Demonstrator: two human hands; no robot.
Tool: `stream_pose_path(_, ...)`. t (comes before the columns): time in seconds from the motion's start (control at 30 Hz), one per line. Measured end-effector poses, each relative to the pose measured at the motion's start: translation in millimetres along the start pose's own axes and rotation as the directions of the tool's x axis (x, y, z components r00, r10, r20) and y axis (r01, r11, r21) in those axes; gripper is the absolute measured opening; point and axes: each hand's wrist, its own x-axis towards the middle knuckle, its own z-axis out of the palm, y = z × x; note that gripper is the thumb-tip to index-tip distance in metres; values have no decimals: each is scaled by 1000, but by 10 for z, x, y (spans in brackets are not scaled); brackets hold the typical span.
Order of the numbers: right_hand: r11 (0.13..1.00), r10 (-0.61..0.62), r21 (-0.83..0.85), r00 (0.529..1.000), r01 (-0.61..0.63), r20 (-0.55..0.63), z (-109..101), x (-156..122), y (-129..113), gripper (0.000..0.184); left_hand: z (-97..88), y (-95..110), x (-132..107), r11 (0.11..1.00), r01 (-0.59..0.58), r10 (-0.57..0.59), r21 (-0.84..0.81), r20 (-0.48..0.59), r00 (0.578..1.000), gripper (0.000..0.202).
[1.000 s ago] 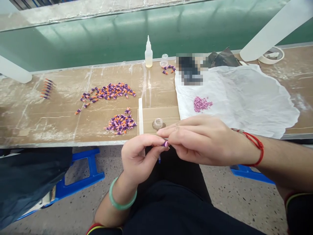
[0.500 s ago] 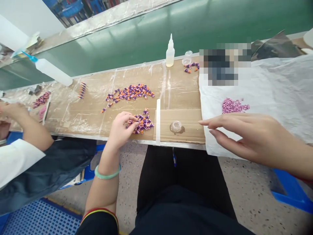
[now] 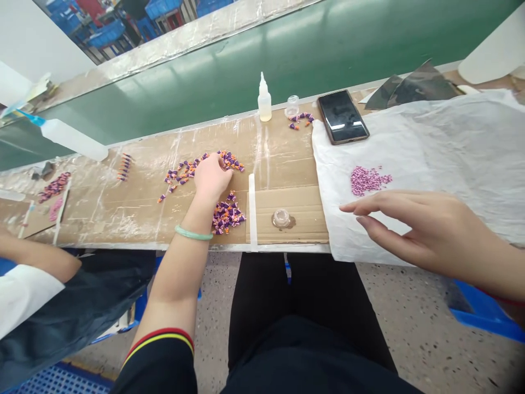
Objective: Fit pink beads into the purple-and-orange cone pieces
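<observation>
My left hand [image 3: 212, 176] is over the far pile of small purple, orange and pink pieces [image 3: 180, 172]. Its fingers curl down into the pile and their tips are hidden, so whatever they hold does not show. Just below the hand, nearer the table edge, lies a second heap of the same pieces [image 3: 228, 214]. My right hand [image 3: 435, 227] hovers above the white cloth [image 3: 447, 142], index finger stretched out and thumb apart, with nothing visible between them. Beyond its fingertips tiny pink grains [image 3: 367, 180] are scattered on the cloth.
A small clear dish [image 3: 281, 218] sits on cardboard [image 3: 305, 202] between my hands. Behind stand a dropper bottle [image 3: 264, 101] and a clear cup [image 3: 292, 105]. A phone [image 3: 343, 116] rests at the cloth's corner. Leftward are a larger bottle [image 3: 74, 138] and a co-worker's arm [image 3: 45, 260].
My left hand has moved from the near heap away from me to the far pile. My right hand keeps about the same pose. The view has shifted slightly.
</observation>
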Motion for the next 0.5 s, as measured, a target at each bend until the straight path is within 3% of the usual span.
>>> stream_pose_path(0.1, 1000, -4, -8, 1000, 4, -7, -18, -25, 15, 17, 43, 15, -60, 999, -31, 31, -17, -6, 1000, 13)
stream_pose_path(0.27, 999, 43, 15, 999, -42, -9, -61, -59, 31, 17, -8, -25, -193, 970, -62, 64, -233, 1, 998, 11)
stream_pose_path(0.43, 993, 120, -5, 992, -120, -37, -133, -116, 59, 16, -133, -36, -388, 889, -111, 130, -444, 12, 991, 7)
stream_pose_path(0.5, 991, 135, -13, 990, -135, -43, -161, -138, 67, 15, -156, -21, -454, 798, -78, 131, -598, 46, 990, 6)
